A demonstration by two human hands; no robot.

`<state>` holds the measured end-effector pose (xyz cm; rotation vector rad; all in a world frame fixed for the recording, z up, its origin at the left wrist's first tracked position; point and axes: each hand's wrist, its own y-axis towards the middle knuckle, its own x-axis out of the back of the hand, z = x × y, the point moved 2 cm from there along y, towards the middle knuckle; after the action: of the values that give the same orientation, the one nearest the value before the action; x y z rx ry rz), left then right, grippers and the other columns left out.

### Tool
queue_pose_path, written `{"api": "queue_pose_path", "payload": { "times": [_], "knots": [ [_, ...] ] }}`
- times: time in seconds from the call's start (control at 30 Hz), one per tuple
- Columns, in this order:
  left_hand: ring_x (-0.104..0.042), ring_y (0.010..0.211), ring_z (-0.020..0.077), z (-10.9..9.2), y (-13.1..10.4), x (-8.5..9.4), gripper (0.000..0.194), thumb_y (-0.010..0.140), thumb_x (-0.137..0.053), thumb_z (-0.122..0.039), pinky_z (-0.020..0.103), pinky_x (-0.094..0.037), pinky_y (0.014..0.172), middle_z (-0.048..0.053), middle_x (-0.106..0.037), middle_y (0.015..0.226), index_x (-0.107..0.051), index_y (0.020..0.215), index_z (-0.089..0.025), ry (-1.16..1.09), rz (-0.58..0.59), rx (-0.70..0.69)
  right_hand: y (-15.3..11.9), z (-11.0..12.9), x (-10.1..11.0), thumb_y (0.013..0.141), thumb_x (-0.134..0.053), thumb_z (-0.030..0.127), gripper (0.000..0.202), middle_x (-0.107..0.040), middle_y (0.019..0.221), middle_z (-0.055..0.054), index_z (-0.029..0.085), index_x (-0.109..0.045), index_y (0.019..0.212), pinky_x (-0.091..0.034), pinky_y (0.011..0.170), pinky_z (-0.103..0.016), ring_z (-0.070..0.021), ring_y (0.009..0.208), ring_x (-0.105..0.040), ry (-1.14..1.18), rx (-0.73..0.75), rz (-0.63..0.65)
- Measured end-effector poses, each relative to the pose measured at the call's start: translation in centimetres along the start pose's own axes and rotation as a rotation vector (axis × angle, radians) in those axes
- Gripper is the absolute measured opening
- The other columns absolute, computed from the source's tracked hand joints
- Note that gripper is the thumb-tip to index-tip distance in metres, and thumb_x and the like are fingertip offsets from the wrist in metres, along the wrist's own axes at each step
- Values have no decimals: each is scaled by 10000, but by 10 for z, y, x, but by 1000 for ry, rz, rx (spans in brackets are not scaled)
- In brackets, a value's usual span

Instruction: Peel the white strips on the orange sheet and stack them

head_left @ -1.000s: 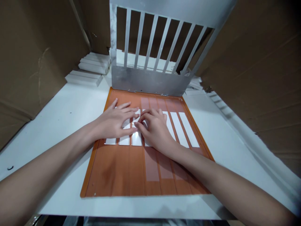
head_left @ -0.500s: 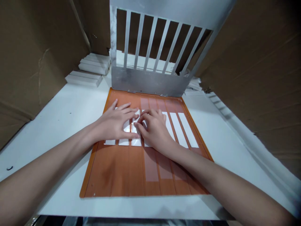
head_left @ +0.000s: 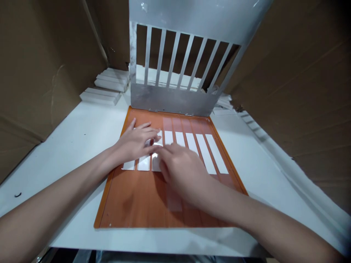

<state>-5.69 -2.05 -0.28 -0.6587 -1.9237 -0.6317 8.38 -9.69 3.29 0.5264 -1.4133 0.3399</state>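
Over the left strips of an orange-brown board (head_left: 131, 201) my left hand (head_left: 134, 142) lies flat, fingers spread and holding nothing. My right hand (head_left: 183, 170) is closed, its bent fingertips down at the third strip from the left, close to my left fingertips. What it pinches, if anything, is hidden. White strips (head_left: 208, 155) lie side by side in a row across the board. The left ones, such as the glossy strip (head_left: 144, 164), shine as if covered by clear film. Pinkish rectangles (head_left: 179, 125) show on the board beyond the row.
A metal plate with long slots (head_left: 170, 96) stands raised on hinges at the board's far edge. Stacks of white strips (head_left: 100, 95) sit at the back left, more white pieces (head_left: 223, 102) at the back right. Cardboard walls (head_left: 296, 73) flank the white table (head_left: 74, 135).
My right hand has moved nearer and flattened, its fingertips now lower on the third strip. My left thumb has drawn up toward the fingers. The view has shifted slightly.
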Motion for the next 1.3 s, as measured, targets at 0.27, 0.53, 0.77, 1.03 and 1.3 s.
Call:
{"api": "queue_pose_path", "payload": {
  "times": [0.27, 0.53, 0.77, 1.03, 1.3],
  "knots": [
    [-348, 1288, 268, 0, 3, -1, 254, 894, -427, -422, 617, -52, 1040, -17, -561, 1251, -613, 963, -264, -3, -29, 62, -13, 15, -3, 651, -480, 24, 185, -595, 724, -52, 135, -612, 718, -166, 450, -294, -96, 480, -359, -65, 152, 309],
    [-319, 1297, 305, -6, 0, 4, 436, 794, -483, -611, 615, -28, 1042, 23, -548, 1267, -598, 1006, -248, 24, -18, -4, -12, 15, 0, 657, -504, 32, 154, -578, 674, -50, 131, -618, 684, -170, 442, -290, -98, 472, -390, -71, 168, 319],
    [-326, 1297, 278, -6, 3, 2, 375, 823, -484, -554, 588, -57, 1052, 19, -588, 1195, -573, 1037, -259, 39, -35, -15, -13, 13, -1, 665, -501, 30, 141, -571, 660, -45, 127, -598, 636, -178, 439, -285, -82, 456, -374, -46, 192, 259],
    [-423, 1229, 248, -8, 10, 5, 259, 881, -445, -376, 542, -113, 1064, 25, -624, 1127, -564, 1065, -236, 134, -106, -20, -12, 16, 4, 722, -528, 83, 111, -622, 640, -58, 122, -631, 707, -202, 416, -271, -129, 481, -501, -75, 191, 269],
    [-368, 1270, 231, -32, 14, 10, 328, 915, -365, -377, 522, -135, 1073, 20, -573, 1230, -538, 1157, -240, 80, -97, -73, -12, 17, 5, 677, -549, 52, 125, -658, 719, -87, 112, -640, 738, -309, 427, -254, -172, 545, -578, -96, 221, 256]
  ]
}}
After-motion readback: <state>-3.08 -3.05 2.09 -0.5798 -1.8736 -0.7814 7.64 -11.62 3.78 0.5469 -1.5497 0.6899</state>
